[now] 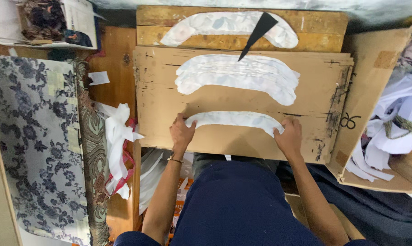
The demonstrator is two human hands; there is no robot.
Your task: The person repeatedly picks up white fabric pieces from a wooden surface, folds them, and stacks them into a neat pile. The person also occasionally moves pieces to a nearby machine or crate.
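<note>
A curved white fabric piece [235, 119] lies on a brown cardboard sheet [169, 91] across my lap. My left hand [182, 132] presses flat on its left end, and my right hand [289, 135] holds down its right end. Further up the cardboard sits a stack of similar curved white pieces [237, 75]. Beyond that, on a wooden board [319, 27], lies another curved white piece [215, 23] with a black pointed scrap [258, 32] resting over it.
A floral dark-patterned cloth [28, 146] covers the left side. White fabric scraps [117, 136] pile beside it. A cardboard box [374, 77] with white cloth [397, 123] stands at the right. A tray of clutter [46, 20] sits top left.
</note>
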